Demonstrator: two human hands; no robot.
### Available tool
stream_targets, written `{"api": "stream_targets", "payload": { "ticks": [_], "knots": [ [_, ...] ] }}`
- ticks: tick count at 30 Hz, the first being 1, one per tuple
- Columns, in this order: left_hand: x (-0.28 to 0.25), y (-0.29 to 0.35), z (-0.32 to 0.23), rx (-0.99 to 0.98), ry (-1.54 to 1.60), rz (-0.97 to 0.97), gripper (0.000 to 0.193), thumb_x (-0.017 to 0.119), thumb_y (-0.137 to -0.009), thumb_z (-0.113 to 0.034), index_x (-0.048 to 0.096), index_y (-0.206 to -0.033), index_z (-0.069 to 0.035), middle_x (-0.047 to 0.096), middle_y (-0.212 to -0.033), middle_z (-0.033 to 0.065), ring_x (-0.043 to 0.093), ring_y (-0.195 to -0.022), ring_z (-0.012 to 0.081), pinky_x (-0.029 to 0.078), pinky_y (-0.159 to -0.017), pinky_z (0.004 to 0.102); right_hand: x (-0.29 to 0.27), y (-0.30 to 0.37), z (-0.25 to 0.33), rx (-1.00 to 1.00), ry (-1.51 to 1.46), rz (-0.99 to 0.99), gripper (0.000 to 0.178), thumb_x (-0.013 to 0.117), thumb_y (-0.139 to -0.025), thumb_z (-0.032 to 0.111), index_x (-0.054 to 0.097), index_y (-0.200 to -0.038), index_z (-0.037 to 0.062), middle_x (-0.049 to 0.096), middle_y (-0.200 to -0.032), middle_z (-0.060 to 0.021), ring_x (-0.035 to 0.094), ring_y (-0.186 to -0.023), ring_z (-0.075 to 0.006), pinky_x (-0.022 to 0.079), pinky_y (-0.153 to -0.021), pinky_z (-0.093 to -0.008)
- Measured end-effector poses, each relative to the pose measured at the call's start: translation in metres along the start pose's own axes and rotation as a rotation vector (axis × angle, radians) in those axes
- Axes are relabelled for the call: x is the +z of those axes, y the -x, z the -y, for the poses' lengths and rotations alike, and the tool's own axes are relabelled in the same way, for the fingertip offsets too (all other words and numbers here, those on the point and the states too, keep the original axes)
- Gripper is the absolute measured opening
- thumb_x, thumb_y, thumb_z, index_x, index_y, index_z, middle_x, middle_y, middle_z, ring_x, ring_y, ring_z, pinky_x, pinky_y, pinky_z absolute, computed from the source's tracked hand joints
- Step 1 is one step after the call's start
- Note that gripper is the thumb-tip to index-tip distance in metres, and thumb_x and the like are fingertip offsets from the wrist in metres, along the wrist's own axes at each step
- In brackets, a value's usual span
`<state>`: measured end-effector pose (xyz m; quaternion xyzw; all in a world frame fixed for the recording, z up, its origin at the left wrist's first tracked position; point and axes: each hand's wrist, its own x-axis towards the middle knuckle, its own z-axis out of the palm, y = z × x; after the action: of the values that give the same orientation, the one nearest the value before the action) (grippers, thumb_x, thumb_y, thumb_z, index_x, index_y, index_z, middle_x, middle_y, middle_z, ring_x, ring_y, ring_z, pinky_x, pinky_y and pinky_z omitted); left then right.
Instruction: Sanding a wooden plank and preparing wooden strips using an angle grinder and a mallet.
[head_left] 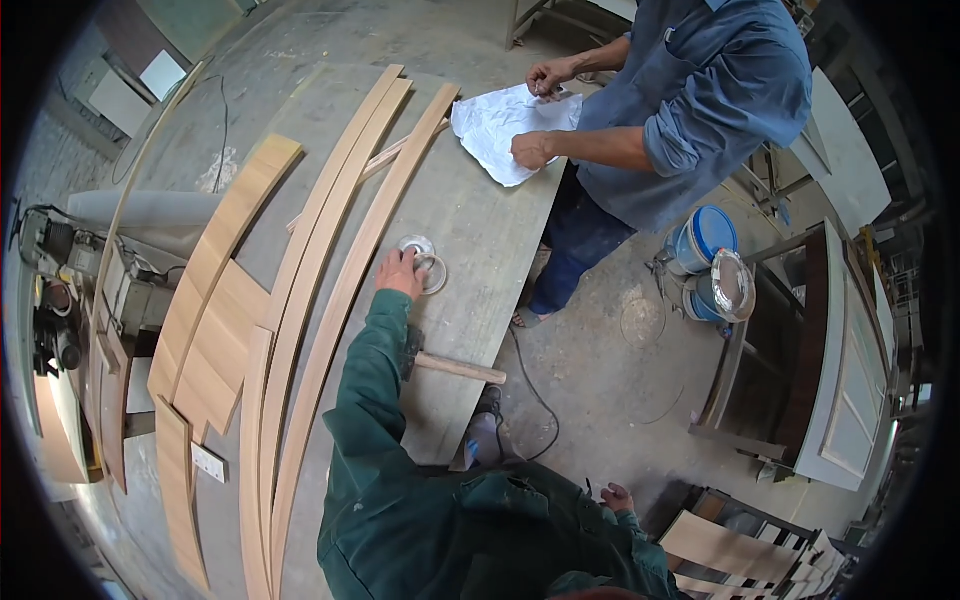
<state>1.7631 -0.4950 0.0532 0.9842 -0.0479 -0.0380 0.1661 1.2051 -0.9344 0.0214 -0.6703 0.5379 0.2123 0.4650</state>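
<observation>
My left hand (401, 274) reaches over the table with its fingers curled on the rim of a pale roll of tape (433, 274). A second whitish roll (415, 245) lies touching it, partly behind my fingers. By my left forearm a hammer (460, 367) lies on its side, its wooden handle pointing right and its dark head partly hidden by the sleeve. Off the table, low at my right side, hangs my right hand (618, 497). Its fingers are loosely apart, with nothing visible in them.
Long wooden strips (340, 270) and curved wooden panels (225, 280) cover the table's left part. Across the table's far right corner, a co-worker (690, 110) handles a crumpled white sheet (515, 125). Blue-lidded buckets (708, 235) and a cabinet frame (800, 350) stand right; a cable (545, 405) crosses the floor.
</observation>
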Motion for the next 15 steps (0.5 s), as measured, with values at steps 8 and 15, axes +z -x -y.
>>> {"api": "stream_targets", "payload": {
  "ticks": [8, 15],
  "knots": [
    [0.002, 0.022, 0.061, 0.029, -0.105, -0.269, 0.068, 0.062, -0.076, -0.019, 0.04, -0.14, -0.02, 0.035, -0.145, 0.0127, 0.032, -0.132, 0.0371, 0.017, -0.112, 0.0552, 0.004, -0.006, -0.009, 0.016, -0.054, -0.021, 0.052, 0.069, -0.079, 0.023, 0.056, -0.125, 0.001, 0.069, -0.086, -0.0122, 0.068, -0.064, -0.0205, 0.052, -0.052, -0.0313],
    [-0.019, 0.035, 0.095, -0.01, -0.382, -0.243, 0.07, 0.06, -0.08, -0.014, 0.035, -0.143, -0.03, 0.025, -0.152, 0.0065, 0.029, -0.135, 0.0346, 0.011, -0.113, 0.0585, -0.001, 0.0, -0.011, 0.019, -0.049, -0.02, 0.051, 0.069, -0.08, 0.021, 0.056, -0.124, -0.0004, 0.069, -0.09, -0.0142, 0.068, -0.067, -0.0225, 0.054, -0.056, -0.0334]
  ]
}}
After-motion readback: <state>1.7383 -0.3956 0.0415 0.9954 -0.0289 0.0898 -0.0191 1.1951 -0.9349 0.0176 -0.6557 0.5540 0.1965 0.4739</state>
